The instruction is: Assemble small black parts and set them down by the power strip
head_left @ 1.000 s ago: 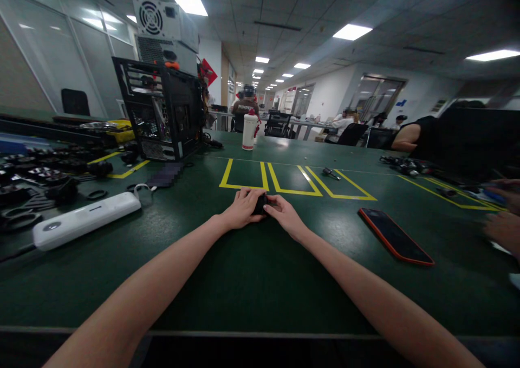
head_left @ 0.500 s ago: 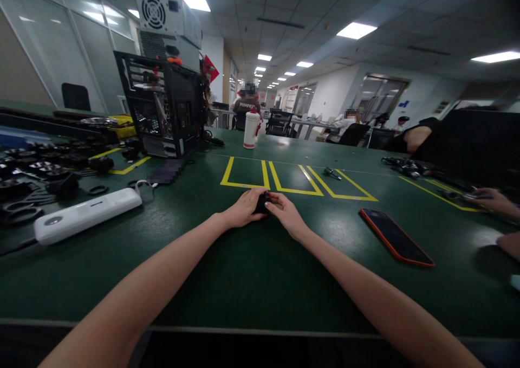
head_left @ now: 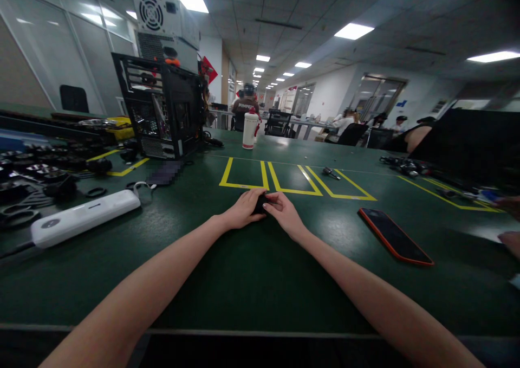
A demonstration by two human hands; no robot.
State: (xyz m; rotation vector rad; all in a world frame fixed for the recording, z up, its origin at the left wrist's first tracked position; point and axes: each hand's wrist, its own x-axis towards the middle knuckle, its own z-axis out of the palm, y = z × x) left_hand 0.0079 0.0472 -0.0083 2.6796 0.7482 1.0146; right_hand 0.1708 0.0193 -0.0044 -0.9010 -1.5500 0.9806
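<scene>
Between my two hands, low over the green table [head_left: 252, 281], is a small black part [head_left: 259, 206]; most of it is hidden by fingers and I cannot make out its kind. My left hand [head_left: 244, 208] is wrapped round its left side and top. From the right, my right hand [head_left: 283, 212] pinches its edge with thumb and fingers. Just beyond my hands are yellow tape outlines [head_left: 244, 186]. A small dark metal-looking piece [head_left: 331, 173] lies at the rightmost of these outlines.
An orange-edged phone [head_left: 394, 236] lies to the right, a white power strip [head_left: 85, 216] to the left. Black parts crowd the far left beside an open computer case [head_left: 162, 105]. A white cup [head_left: 250, 130] stands farther back. Another person's hand [head_left: 509, 208] shows at the right edge.
My hands stay almost in place around the black part. The other person's hand at the right edge has shifted slightly outward. The whole view has moved very slightly.
</scene>
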